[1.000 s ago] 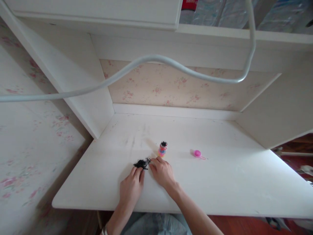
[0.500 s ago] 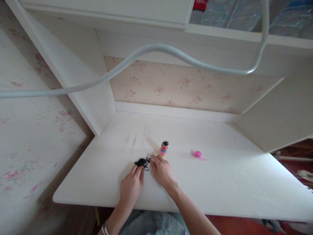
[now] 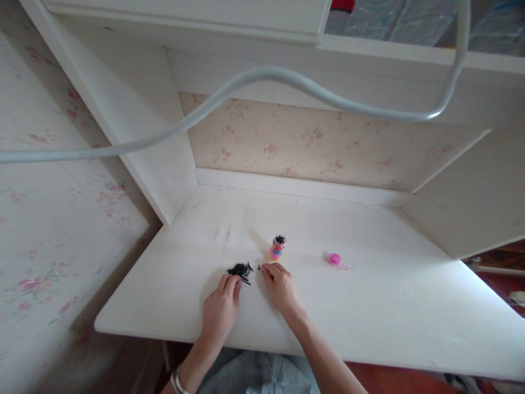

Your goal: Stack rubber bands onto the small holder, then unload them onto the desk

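Note:
A loose pile of thin black bands, looking like small hair elastics, lies on the white desk. My left hand rests at the near edge of the pile, its fingers together and touching the bands. My right hand is just to the right of the pile, thumb and forefinger pinched, with a small bit of black band showing at the tips. Behind it stands a small clear jar with a colourful label, uncapped, black bands visible at its mouth. The pink lid with a loop lies apart to the right.
The white desk has a back ledge and side panels. A white cable or tube crosses in front of the upper shelf. Floral wallpaper covers the left wall. Plastic-wrapped items sit on the shelf above.
My right hand has drawn slightly right, away from the pile, with a bit of black band at its fingertips. My left hand stays at the pile. The view has shifted a little.

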The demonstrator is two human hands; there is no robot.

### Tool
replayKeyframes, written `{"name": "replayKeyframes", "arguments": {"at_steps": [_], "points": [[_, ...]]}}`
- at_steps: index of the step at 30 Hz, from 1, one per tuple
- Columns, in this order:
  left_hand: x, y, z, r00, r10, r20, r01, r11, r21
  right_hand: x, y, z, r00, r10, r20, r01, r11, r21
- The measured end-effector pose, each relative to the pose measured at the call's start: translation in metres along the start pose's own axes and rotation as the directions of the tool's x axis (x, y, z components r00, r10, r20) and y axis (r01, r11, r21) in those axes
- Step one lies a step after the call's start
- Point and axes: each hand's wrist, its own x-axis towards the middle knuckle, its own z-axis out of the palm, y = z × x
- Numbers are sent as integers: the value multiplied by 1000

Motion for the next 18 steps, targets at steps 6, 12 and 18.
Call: {"name": "replayKeyframes", "arguments": {"at_steps": [6,12,18], "points": [[2,-2,0,999,-17,-33,14,996,-89,-4,8,-11,991,132,18,-133,976,171],[2,-4,3,999,-17,-45,12,994,-109,-5,8,-22,988,148,47,-155,954,258],[2,-9,8,996,-15,-91,2,989,-145,-7,0,-35,987,161,31,-162,939,304]]}}
